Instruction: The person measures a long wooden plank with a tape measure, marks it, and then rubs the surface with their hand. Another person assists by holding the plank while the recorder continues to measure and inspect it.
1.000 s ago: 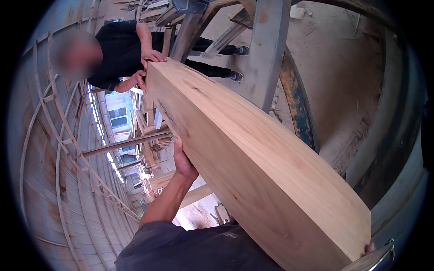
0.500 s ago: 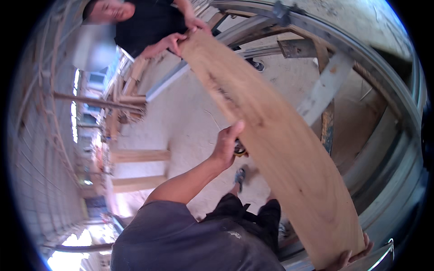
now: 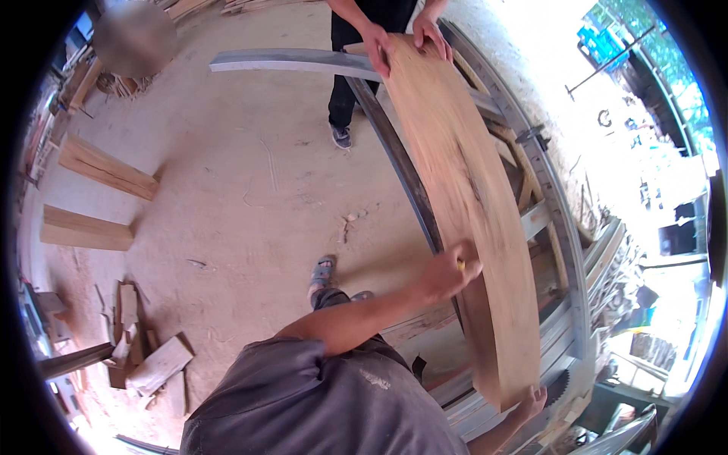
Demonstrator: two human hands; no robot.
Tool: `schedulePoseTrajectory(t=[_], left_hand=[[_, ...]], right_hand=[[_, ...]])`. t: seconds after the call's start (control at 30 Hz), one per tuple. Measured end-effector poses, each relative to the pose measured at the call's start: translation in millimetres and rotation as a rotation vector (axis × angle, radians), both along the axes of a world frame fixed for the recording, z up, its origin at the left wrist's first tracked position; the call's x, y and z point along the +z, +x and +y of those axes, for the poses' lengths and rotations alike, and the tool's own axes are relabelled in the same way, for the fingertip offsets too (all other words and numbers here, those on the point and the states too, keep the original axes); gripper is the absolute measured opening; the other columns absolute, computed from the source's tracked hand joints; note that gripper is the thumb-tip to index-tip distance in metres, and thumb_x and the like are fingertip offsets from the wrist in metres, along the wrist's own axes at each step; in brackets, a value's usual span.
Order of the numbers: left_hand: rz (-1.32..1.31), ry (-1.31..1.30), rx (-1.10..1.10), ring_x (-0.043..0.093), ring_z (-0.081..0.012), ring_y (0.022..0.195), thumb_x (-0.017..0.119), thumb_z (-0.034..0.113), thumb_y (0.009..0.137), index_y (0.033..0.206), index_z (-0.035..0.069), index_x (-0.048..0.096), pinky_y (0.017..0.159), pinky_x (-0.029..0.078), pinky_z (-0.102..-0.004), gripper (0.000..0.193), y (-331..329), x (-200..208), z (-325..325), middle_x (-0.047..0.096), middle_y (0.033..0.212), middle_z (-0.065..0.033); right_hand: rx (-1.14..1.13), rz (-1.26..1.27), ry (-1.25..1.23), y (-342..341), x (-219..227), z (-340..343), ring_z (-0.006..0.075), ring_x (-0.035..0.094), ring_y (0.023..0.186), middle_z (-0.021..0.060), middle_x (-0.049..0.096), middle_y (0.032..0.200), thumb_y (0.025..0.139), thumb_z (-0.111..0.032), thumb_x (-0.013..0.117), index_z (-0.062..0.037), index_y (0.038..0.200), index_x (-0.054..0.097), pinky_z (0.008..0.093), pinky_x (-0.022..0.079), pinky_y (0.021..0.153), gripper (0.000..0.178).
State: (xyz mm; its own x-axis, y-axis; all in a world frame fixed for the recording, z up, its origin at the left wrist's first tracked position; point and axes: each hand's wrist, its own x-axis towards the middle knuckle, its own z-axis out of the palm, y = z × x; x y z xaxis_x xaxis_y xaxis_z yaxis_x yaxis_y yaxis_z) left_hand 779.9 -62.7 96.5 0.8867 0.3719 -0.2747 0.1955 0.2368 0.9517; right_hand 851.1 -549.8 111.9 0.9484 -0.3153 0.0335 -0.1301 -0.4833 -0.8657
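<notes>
A long, thick wooden plank (image 3: 485, 205) stretches from a co-worker's hands (image 3: 409, 47) at its far end to my right hand (image 3: 533, 402). My right hand grips the near end at its right corner. Against the plank's left edge, my left hand (image 3: 455, 271) is closed around a small yellow thing (image 3: 461, 264), mostly hidden by the fingers. The plank lies above a metal-railed machine frame (image 3: 565, 220); whether it rests on the frame I cannot tell.
A toothed circular saw blade (image 3: 558, 387) shows beside my right hand. Across the far end reaches a grey metal bar (image 3: 296, 61). Two wooden beams (image 3: 106, 167) lie on the floor at left, above a pile of offcuts (image 3: 144, 349).
My view has swung rightward and down. The plank now runs more straight away from me over the frame. My left hand has turned from a thumb-on-top hold into a fist at the plank's edge.
</notes>
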Motion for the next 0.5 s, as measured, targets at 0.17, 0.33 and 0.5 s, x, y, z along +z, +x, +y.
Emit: schedulePoseTrajectory(t=[0.17, 0.33, 0.5], left_hand=[[-0.221, -0.005, -0.493, 0.062, -0.0309, 0.101, 0.06, 0.022, 0.095, 0.158, -0.003, 0.01, 0.096, 0.047, -0.0401, 0.085, -40, 6, -22, 0.064, 0.111, -0.0242], [-0.268, 0.475, -0.774, 0.041, -0.0469, 0.127, 0.06, 0.025, 0.095, 0.156, -0.006, 0.009, 0.115, 0.029, -0.0462, 0.086, -68, 20, -9, 0.051, 0.135, -0.0298], [-0.253, 0.641, -0.845, 0.043, -0.0481, 0.131, 0.063, 0.029, 0.093, 0.155, -0.008, 0.015, 0.115, 0.03, -0.0488, 0.086, -84, 5, 39, 0.048, 0.141, -0.0308]], right_hand=[[0.237, -0.118, -0.378, -64, 61, 193, 0.024, 0.066, 0.1, 0.0153, 0.069, 0.112, 0.088, 0.003, 0.062, 0.006, 0.118, 0.066, 0.0327, 0.05, 0.092, 0.03], [0.587, 0.253, 0.062, -112, 42, 298, 0.0129, 0.064, 0.083, 0.0068, 0.071, 0.091, 0.088, -0.008, 0.067, 0.0037, 0.105, 0.071, 0.0272, 0.051, 0.075, 0.021], [0.59, 0.225, 0.247, -135, 49, 367, 0.0104, 0.062, 0.077, 0.0059, 0.069, 0.085, 0.087, -0.012, 0.074, 0.0029, 0.098, 0.069, 0.0249, 0.05, 0.067, 0.019]])
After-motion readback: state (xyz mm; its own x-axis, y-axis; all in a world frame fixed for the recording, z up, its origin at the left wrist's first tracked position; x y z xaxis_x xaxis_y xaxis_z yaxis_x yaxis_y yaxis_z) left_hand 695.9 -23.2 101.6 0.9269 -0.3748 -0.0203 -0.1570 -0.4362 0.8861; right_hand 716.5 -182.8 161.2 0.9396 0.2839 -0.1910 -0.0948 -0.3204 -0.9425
